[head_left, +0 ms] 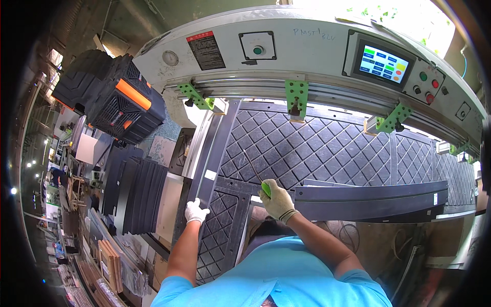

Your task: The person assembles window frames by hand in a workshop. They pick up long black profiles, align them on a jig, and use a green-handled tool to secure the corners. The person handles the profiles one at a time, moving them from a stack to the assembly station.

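1. Black diamond-patterned panel (286, 148) lies on the machine bed under the grey housing (307, 46).
2. Left hand (196, 211), gloved, fingers curled, grips the panel's left edge.
3. Right hand (277, 200), closed around a green-handled tool (258, 176), tip on the panel.

Workshop setting. Big grey machine housing (307, 46) arcs across the top, w/ a colour touchscreen (383, 64) at right, red & green buttons (428, 82) beside it, green brackets (296, 94) under its rail. Bright daylight blows out top right corner, some foliage visible there. At left: stacked black-and-orange crates (117, 97), upright black panels (135, 192), wood pieces (110, 263) on floor. Far left is dim, cluttered shelving, small lamp glow.
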Tool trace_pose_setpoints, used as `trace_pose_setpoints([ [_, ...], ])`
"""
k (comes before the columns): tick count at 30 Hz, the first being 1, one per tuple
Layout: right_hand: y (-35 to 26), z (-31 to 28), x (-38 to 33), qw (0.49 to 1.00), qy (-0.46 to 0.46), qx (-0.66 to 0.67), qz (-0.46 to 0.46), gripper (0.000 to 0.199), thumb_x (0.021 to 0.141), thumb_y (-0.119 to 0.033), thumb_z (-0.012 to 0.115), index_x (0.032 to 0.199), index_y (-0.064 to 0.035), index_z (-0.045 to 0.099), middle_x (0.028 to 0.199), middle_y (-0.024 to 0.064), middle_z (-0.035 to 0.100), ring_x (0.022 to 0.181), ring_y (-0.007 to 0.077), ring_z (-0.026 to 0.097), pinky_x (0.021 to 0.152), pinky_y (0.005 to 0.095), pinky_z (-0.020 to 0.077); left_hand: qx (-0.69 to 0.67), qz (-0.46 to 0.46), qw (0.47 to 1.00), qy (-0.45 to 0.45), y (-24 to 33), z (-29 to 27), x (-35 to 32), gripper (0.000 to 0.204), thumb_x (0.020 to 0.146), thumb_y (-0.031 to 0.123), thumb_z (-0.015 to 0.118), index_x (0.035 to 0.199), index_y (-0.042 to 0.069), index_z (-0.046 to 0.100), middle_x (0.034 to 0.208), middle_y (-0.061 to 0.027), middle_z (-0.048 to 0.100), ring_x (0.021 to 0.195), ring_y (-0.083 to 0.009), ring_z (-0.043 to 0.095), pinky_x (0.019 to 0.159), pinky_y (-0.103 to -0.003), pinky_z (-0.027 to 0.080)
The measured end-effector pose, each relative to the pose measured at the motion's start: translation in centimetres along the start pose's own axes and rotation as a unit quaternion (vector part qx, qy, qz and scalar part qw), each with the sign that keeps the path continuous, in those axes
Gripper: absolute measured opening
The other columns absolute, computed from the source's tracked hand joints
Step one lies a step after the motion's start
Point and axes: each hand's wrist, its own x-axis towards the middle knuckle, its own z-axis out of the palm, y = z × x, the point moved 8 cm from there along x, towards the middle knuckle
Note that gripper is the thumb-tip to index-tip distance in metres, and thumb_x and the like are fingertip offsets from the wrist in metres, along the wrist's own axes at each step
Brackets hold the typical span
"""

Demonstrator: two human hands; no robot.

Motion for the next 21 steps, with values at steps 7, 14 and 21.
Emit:
trace_pose_setpoints([
  [7, 0.3, 0.1, -0.7, 1.0, 0.011, -0.004, 0.025, 0.037, 0.102, -0.028, 0.072, 0.131, -0.0085, 0.06, 0.105, 0.0293, 0.075, 0.1, 0.0508, 0.074, 0.085, 0.0546, 0.0591, -0.063, -0.006, 0.998, 0.027, -1.6, -0.6, -2.7, 0.099, 0.072, 0.055, 0.095, 0.16, 0.028, 0.057, 0.162, -0.0215, 0.044, 0.149, -0.0448, 0.045, 0.121, -0.058, 0.042],
  [14, 1.8, 1.9, -2.2, 0.995, 0.005, 0.038, 0.094, 0.033, 0.104, -0.024, 0.072, 0.128, -0.0042, 0.061, 0.089, 0.0156, 0.074, 0.073, 0.0278, 0.074, 0.065, 0.0424, 0.0579, -0.086, -0.02, 0.994, 0.067, -3.6, -0.5, -5.6, 0.103, 0.073, 0.061, 0.091, 0.164, 0.036, 0.051, 0.174, -0.0249, 0.031, 0.158, -0.0505, 0.033, 0.126, -0.066, 0.031],
  [21, 3.4, 6.5, -3.3, 0.997, -0.021, 0.023, 0.064, 0.028, 0.106, -0.019, 0.07, 0.127, -0.0031, 0.06, 0.081, 0.0056, 0.068, 0.063, 0.0139, 0.066, 0.055, 0.0324, 0.0536, -0.104, 0.002, 0.992, 0.071, -4.7, 1.1, -12.1, 0.098, 0.071, 0.066, 0.091, 0.159, 0.034, 0.058, 0.17, -0.0225, 0.035, 0.153, -0.0474, 0.038, 0.119, -0.067, 0.035],
])
